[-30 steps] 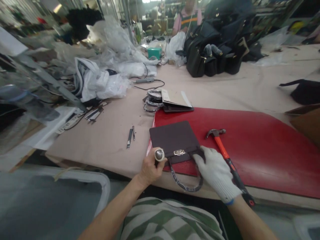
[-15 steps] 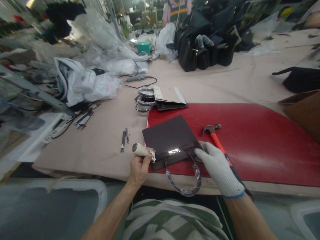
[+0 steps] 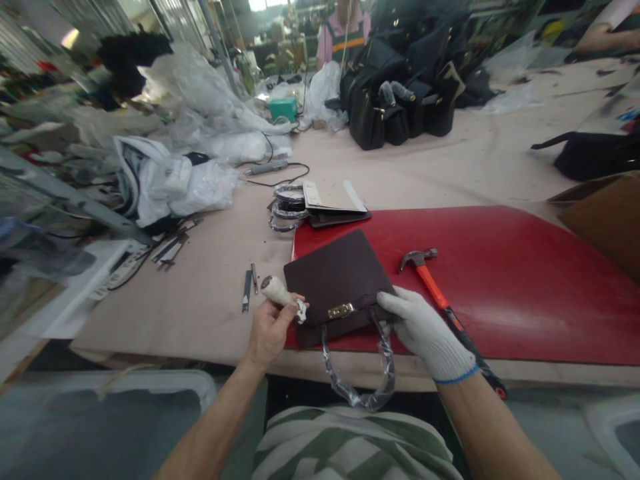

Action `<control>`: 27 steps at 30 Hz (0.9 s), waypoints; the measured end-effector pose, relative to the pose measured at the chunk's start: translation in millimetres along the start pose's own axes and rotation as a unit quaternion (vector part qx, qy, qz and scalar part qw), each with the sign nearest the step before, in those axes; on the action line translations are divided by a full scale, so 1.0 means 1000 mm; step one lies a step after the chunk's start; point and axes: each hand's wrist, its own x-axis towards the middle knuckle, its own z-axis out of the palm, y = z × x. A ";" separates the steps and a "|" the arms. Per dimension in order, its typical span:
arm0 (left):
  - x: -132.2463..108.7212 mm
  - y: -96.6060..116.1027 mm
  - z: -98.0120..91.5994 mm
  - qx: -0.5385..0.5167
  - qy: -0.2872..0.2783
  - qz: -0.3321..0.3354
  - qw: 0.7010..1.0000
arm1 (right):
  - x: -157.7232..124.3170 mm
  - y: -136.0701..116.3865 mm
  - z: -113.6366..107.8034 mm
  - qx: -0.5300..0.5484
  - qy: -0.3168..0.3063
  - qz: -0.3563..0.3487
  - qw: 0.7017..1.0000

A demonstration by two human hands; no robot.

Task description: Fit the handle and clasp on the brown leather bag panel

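Observation:
A dark brown handbag panel (image 3: 337, 267) with a gold clasp (image 3: 341, 311) lies tilted on a red mat, its plastic-wrapped handle (image 3: 357, 400) hanging over the table's front edge. My bare left hand (image 3: 270, 331) is closed around a white, cloth-wrapped stick (image 3: 275, 291) with a dark end, at the panel's left edge. White crumpled material shows by its fingertips. On the other side, my right hand (image 3: 425, 327), in a white knit glove, grips the panel's right edge beside the handle base, thumb on top. Its other fingers are mostly hidden.
A claw hammer (image 3: 435, 293) lies on the red mat (image 3: 510, 280), right of the panel. More panels with wrapped handles (image 3: 335, 202) rest behind. A cutter blade (image 3: 247, 291) lies to the left. Black bags (image 3: 400, 100) and plastic wrapping (image 3: 200, 180) stand farther back, with people beyond.
The panel's lower edge and handle have shifted slightly toward me and left, both hands moving with them. The clasp's glare has gone, showing gold. The camera view has tipped a little.

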 end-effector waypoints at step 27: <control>-0.013 0.025 0.037 -0.123 -0.128 0.034 0.984 | -0.036 0.062 0.057 0.202 -0.092 0.007 0.975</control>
